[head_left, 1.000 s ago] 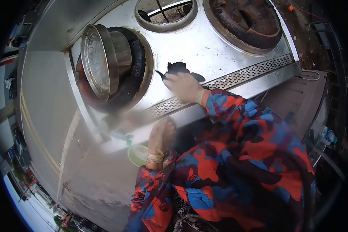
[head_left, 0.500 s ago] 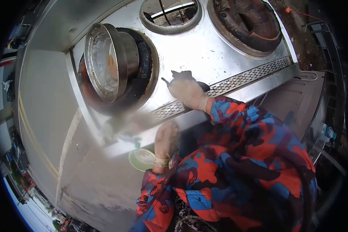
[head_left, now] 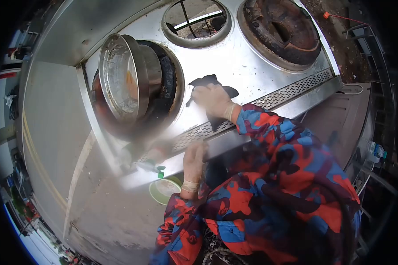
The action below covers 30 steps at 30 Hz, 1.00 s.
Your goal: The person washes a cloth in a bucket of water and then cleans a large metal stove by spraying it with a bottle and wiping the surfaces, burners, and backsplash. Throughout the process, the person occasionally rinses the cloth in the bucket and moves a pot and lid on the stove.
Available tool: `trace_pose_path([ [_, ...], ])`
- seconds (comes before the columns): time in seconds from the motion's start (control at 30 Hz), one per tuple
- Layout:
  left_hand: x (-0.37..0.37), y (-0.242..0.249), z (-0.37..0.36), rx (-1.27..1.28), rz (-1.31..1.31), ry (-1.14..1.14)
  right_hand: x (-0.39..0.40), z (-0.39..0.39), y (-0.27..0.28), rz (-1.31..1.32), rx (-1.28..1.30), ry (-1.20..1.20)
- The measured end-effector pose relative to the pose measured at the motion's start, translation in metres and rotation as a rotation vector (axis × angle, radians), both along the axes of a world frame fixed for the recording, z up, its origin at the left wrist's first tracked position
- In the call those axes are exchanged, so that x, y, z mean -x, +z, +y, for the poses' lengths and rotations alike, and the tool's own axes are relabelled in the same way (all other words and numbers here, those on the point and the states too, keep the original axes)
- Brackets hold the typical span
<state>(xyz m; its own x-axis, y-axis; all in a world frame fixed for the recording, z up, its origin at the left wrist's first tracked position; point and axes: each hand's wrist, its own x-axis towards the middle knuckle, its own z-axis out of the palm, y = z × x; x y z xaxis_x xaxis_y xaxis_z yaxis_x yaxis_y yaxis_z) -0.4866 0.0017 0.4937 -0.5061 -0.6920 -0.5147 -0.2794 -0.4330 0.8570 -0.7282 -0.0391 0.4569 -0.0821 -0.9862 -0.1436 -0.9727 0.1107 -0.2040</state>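
My right hand (head_left: 213, 99), in a pale glove, presses a black cloth (head_left: 225, 91) onto the steel stove top (head_left: 216, 62), its fingers bunched over the cloth. Parts of the cloth stick out above, beside and below the hand. My left hand (head_left: 194, 162), also gloved, rests at the stove's front edge with its fingers curled; whether it holds anything is hidden. Left of it, a blurred bottle-like object with a green part (head_left: 161, 172) lies at the front corner.
A metal pot (head_left: 124, 77) sits tilted on the left burner (head_left: 167, 84). An open round hole (head_left: 197, 22) is at the back, and a rusty burner (head_left: 281, 33) at the right. A slotted strip (head_left: 292, 90) runs along the front. Below stands a green-rimmed bucket (head_left: 163, 190).
The cloth under my right hand has shifted and spread, with a flap now showing below the hand. My left hand has moved slightly right and down. The camera view has shifted a little.
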Motion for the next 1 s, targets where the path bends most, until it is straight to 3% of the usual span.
trace_pose_path([
  [0.03,0.000,-0.011,-0.002,0.004,0.006,0.006,0.002,0.004,-0.013,-0.008,0.065,0.036],
  [0.13,0.006,-0.015,-0.020,0.397,-0.091,-0.129,0.019,-0.047,-0.012,-0.059,0.244,-0.123],
  [0.27,0.029,-0.016,-0.030,0.463,-0.209,-0.094,0.065,-0.149,-0.014,0.033,0.253,-0.229],
  [0.37,0.048,-0.034,-0.028,0.368,-0.175,-0.023,0.064,-0.126,-0.004,-0.061,0.209,-0.223],
  [0.5,0.079,-0.040,-0.035,0.524,-0.266,-0.015,0.071,-0.080,-0.012,-0.264,0.072,-0.148],
  [0.57,0.093,-0.039,-0.042,0.499,-0.228,0.021,0.080,-0.086,-0.042,-0.318,0.191,-0.043],
  [0.67,0.111,-0.038,-0.056,0.479,-0.219,0.009,0.086,-0.122,-0.040,-0.678,0.585,-0.206],
  [0.77,0.115,-0.053,-0.063,0.567,-0.278,-0.014,0.069,-0.163,-0.010,-0.781,0.398,-0.372],
  [0.8,0.118,-0.050,-0.065,0.572,-0.322,-0.003,0.071,-0.165,0.000,-0.856,0.220,-0.406],
  [0.87,0.122,-0.049,-0.068,0.569,-0.358,0.006,0.070,-0.158,-0.014,-0.909,0.210,-0.383],
  [0.93,0.123,-0.055,-0.074,0.901,-0.378,-0.086,0.076,-0.169,-0.029,-0.892,0.193,-0.298],
  [1.0,0.123,-0.053,-0.075,0.803,-0.393,-0.070,0.077,-0.196,-0.037,-0.812,0.267,-0.336],
])
